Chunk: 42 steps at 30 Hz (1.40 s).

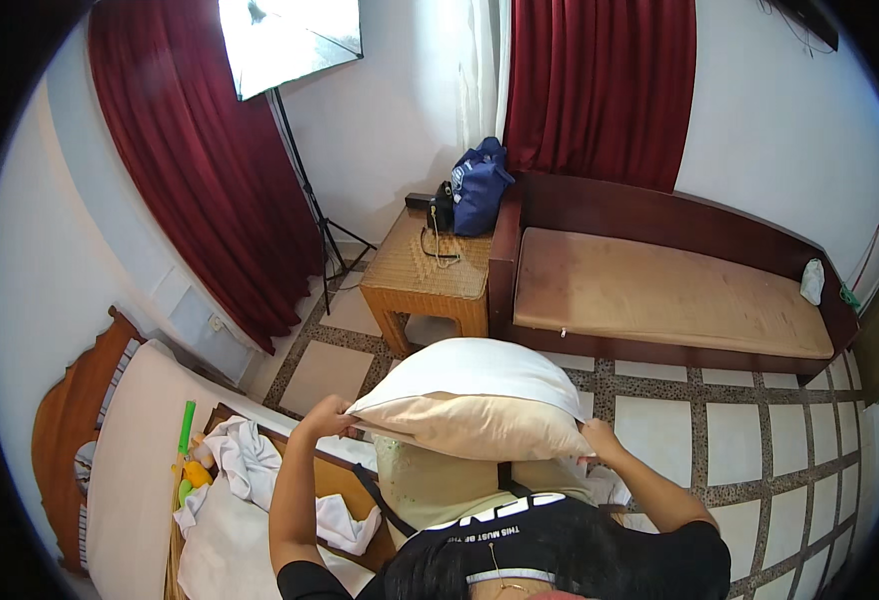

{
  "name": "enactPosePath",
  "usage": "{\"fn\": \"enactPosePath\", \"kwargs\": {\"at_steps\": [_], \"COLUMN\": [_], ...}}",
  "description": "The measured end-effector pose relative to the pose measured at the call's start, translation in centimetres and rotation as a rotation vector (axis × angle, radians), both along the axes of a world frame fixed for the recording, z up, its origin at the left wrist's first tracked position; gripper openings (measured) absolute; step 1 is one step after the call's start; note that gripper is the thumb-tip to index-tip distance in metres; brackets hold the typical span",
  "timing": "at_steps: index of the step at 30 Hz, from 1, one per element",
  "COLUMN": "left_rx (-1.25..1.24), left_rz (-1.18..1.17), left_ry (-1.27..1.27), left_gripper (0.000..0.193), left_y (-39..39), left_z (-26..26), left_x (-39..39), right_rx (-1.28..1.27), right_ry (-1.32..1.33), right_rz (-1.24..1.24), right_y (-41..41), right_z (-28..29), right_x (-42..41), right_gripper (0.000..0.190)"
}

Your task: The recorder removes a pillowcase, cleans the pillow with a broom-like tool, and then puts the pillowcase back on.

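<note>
A cream-coloured pillow hangs in front of my body, partly inside a white pillowcase. The case covers its far side, while the cream side nearest me shows at the case's opening. My left hand grips the left corner of the case's edge. At the opposite corner, my right hand pinches the same edge. Both arms are spread, so the opening is stretched wide between them. Some of the fingers are hidden behind the cloth.
A bed with a wooden headboard lies on the left, holding crumpled white cloths and a broom. Ahead stand a softbox light's tripod, a woven side table with a blue bag, and a wooden daybed.
</note>
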<state>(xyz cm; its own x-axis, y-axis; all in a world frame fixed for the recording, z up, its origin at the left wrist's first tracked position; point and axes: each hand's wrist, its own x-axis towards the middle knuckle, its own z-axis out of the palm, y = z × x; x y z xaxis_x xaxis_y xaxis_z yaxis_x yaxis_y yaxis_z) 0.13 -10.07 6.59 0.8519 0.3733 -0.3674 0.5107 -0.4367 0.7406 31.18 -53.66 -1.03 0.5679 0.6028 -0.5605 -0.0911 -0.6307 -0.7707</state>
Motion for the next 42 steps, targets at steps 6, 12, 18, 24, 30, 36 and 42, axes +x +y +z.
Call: {"fn": "enactPosePath", "kwargs": {"at_steps": [6,12,18,24,30,36,42], "left_rx": [0.127,0.262,0.231,0.589,0.469,0.194,-0.193], "left_rz": [-0.09,-0.106,-0.043,-0.032,0.088,0.287,0.511], "left_ry": [0.037,-0.067,0.191,0.229,0.303,-0.061,-0.167], "left_gripper": [0.024,0.018,0.02,0.057,0.074,0.054,0.041], "left_y": [-4.9,-9.9,-9.8,-5.6,0.1,3.6,3.9], "left_z": [1.0,6.3,6.8,3.9,4.1,-5.7,-12.4], "left_x": [-5.1,-8.6,-10.4,-11.2,-6.1,-5.3,-4.8], "right_rx": [0.376,0.824,0.7,0.805,0.682,0.621,0.573], "right_ry": [0.163,-0.543,-0.609,-0.578,-0.342,-0.268,-0.314], "right_rz": [-0.198,-0.021,-0.014,0.321,0.402,0.388,0.142], "right_y": [0.7,5.7,11.1,11.9,10.1,9.1,12.3], "right_z": [-3.9,-0.8,8.9,9.9,9.3,7.6,8.3], "right_x": [0.2,3.9,1.4,1.2,0.3,-0.1,0.5], "right_gripper": [0.022,0.021,0.02,0.022,0.024,0.023,0.029]}}
